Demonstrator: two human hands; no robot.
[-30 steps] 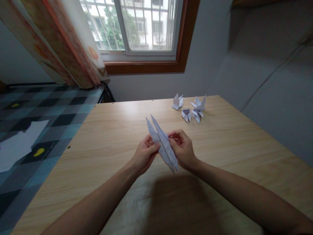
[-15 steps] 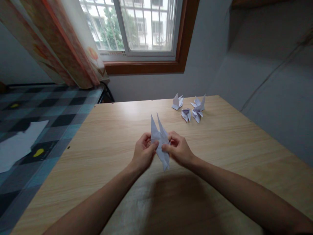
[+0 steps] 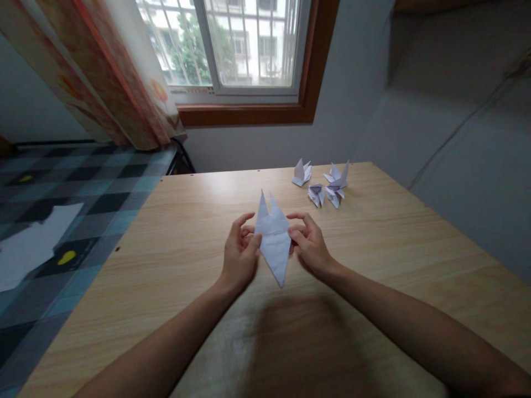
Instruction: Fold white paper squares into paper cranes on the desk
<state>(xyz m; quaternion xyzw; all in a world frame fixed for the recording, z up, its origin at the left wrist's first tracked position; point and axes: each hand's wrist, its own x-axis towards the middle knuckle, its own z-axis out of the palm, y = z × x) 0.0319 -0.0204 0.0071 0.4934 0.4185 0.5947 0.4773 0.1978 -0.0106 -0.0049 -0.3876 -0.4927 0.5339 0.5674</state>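
Observation:
A white folded paper piece [image 3: 274, 240], kite-shaped with two points up and one long point down, is held above the wooden table [image 3: 186, 221]. My left hand [image 3: 239, 255] pinches its left edge between thumb and fingers. My right hand [image 3: 310, 245] pinches its right edge the same way. Both hands sit side by side just over the table's middle. The paper's flat face is turned toward me.
Three small folded paper figures [image 3: 321, 185] lie at the table's far side near the grey wall. A bed with a checked cover [image 3: 62, 188] and a white sheet [image 3: 29, 243] stands to the left. A curtain [image 3: 103, 72] and a window [image 3: 232, 44] are behind.
The paper was narrow and slanted between my hands; it has been turned upright and spread, so its broad face shows. My hands moved slightly up and apart.

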